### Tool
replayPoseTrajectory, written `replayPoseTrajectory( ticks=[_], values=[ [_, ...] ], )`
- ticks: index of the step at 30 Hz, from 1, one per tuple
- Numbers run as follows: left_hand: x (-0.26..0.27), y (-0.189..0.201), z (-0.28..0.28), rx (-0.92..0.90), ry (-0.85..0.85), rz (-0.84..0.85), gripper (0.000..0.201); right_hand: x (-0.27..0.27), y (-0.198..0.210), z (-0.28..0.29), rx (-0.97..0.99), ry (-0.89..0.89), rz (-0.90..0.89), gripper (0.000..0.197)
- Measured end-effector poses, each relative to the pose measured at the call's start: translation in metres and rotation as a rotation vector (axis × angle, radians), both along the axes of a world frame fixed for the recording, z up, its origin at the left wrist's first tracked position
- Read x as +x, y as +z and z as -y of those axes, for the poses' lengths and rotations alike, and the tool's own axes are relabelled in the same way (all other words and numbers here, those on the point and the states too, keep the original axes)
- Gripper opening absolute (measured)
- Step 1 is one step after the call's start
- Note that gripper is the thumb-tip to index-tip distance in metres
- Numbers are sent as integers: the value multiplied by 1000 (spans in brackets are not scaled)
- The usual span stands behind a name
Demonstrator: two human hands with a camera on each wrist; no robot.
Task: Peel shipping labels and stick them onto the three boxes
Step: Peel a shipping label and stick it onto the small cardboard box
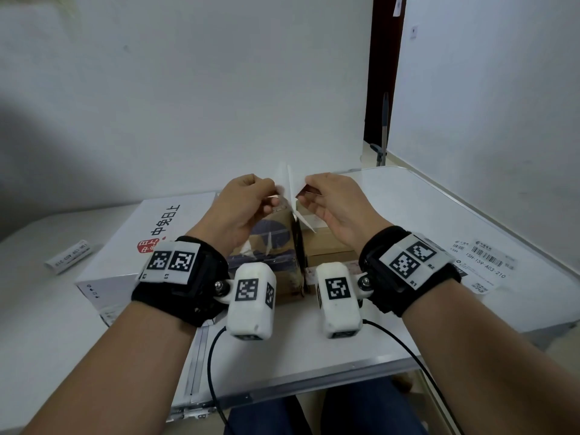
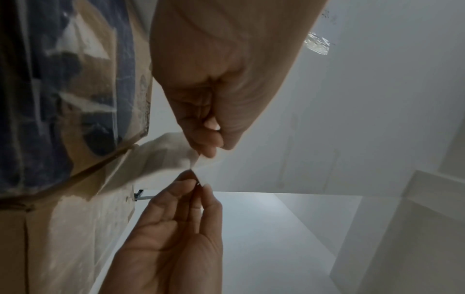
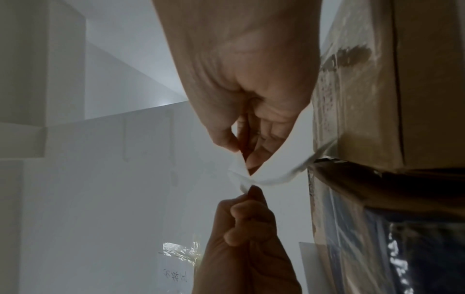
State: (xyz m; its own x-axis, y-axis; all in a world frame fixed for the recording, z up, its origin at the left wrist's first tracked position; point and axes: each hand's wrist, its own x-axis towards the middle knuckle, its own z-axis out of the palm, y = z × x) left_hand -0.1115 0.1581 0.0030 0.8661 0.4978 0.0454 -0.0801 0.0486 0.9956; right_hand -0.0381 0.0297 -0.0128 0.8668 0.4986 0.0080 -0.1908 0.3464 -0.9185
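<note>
A white shipping label [image 1: 290, 196] is held up over the boxes, its two layers spread apart in a V. My left hand [image 1: 276, 196] pinches one layer with curled fingers and my right hand [image 1: 301, 196] pinches the other. I cannot tell which layer is the backing. The left wrist view shows my left hand [image 2: 206, 153] nipping the label [image 2: 171, 151]. In the right wrist view my right hand [image 3: 245, 161] pinches the curling label [image 3: 264, 175]. Below the hands lie a large white box [image 1: 141, 246], a brown box with blue print [image 1: 266, 243] and a plain cardboard box [image 1: 326, 246].
More printed labels [image 1: 483, 265] lie flat on the white table [image 1: 314, 356] at the right. A curled label strip [image 1: 69, 257] lies at the far left. The wall stands close behind the boxes. Cables from the wrist cameras hang over the table's front edge.
</note>
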Motion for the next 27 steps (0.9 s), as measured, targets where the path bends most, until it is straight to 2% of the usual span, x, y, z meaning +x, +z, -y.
replayPoseTrajectory(
  ticks=[4,8,10,12,14,16,18,22,27],
  values=[
    [2,0,-2,-129,8,75,22,-2,0,2,9,9,13,14],
    [2,5,-2,-137,-48,54,12,-3,2,5,45,64,18,14],
    [3,6,-2,-22,-77,24,8,-3,2,5,52,92,20,15],
    [4,5,-1,179,-76,8,6,-3,2,4,38,128,34,17],
    [5,3,0,349,-56,6,10,-3,3,2,-23,136,67,28],
    [6,4,1,417,-62,-2,16,-1,4,1,-109,106,118,39],
    [8,5,2,415,-93,-22,19,1,4,2,-176,82,178,37],
    [7,8,1,335,-178,-66,17,3,6,6,-191,91,221,20],
    [9,11,-5,149,-195,-96,16,3,2,8,-148,87,194,22]
  ],
)
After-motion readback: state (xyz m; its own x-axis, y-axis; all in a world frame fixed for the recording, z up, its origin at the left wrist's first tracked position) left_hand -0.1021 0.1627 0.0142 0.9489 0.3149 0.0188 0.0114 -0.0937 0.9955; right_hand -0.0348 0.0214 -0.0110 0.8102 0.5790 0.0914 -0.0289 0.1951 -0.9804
